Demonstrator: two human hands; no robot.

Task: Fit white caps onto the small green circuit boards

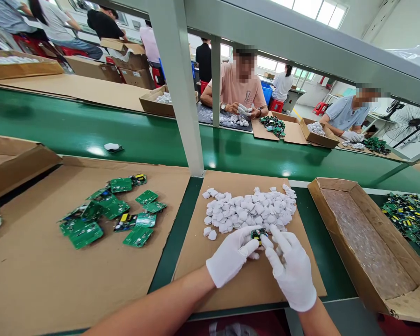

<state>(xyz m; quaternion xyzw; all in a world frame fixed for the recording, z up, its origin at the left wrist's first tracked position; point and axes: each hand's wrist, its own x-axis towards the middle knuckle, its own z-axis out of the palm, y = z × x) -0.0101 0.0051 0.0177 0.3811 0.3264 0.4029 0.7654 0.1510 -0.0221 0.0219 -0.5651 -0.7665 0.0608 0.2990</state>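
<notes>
Board (258, 235), one, green with yellow parts, sits above the near side of the white pile, over the right sheet (255, 291). The left hand (234, 254), in a white glove, grips it between thumb and fingers. The right hand (290, 263), also gloved, has its fingers bent and its tips close to the board; I cannot tell whether it pinches anything.

White pieces (252, 210), too many to count, spread toward the sheet's far right corner, with two lying loose at the pile's near left.

Right of that sheet, one open box (339, 231) has clear plastic over its bottom. Past its right edge lies a heap of boards (409, 221), beyond counting.

On the left sheet (38, 284), roughly a dozen boards (86, 235) lie partly overlapped toward the far right corner. One left box (24, 172) stands by the far left corner.

One board with a white piece on top (112, 147) rests on the green belt (140, 126). Across the belt, three boxes hold white pieces: a long one (24, 71), a middle one (157, 108) and a right one (320, 139). Two co-workers sit facing this way.
</notes>
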